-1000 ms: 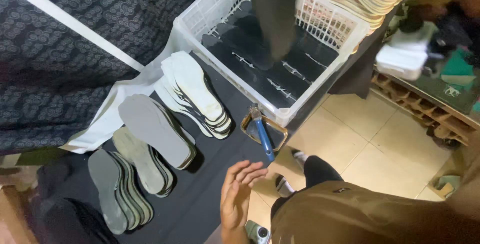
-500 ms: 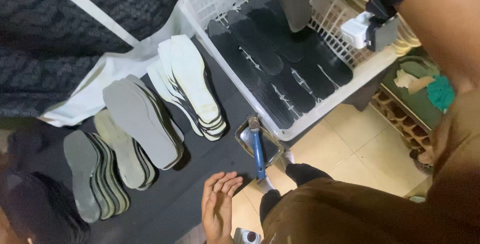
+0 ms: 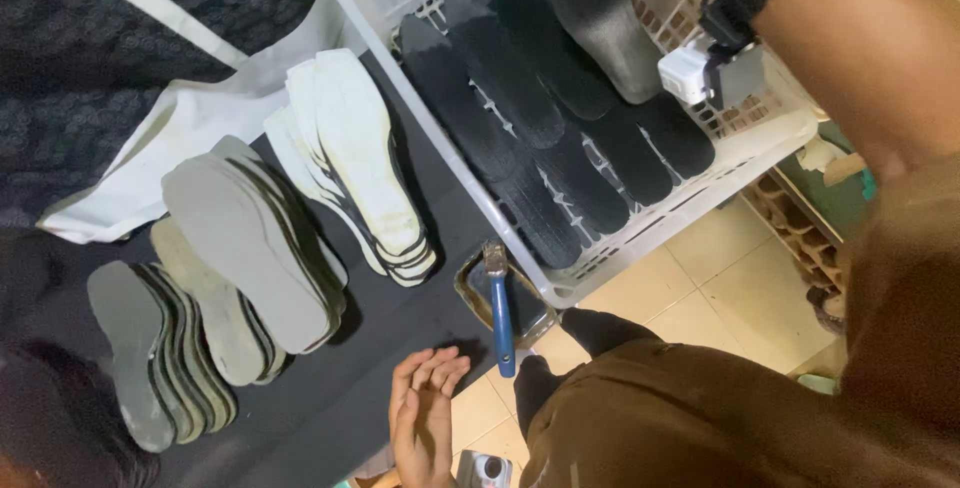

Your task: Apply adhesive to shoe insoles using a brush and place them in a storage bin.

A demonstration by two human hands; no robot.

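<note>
At the far left, a fan of grey insoles lies on the dark tabletop. Just beside it sits a taller pile of grey soles, and further right a stack of white insoles leans across the edge of a white cloth.

Low in the middle, the left hand rests at the table's near edge, palm open, fingers together and stretched flat, gripping nothing. The nearest thing to it is a brush with a blue handle, lying across a small shallow metal tin just above and to the right of the fingertips, not touching them. A small can stands on the tiled floor right below the hand.

Right of the brush, a white plastic basket holds overlapping black soles; another dark sole stands up at its far side.

At the upper right, a forearm reaches over the basket with a black strap and a small white device at the wrist. The right hand itself is out of the picture, so I cannot tell what it grips. A brown garment fills the lower right.
</note>
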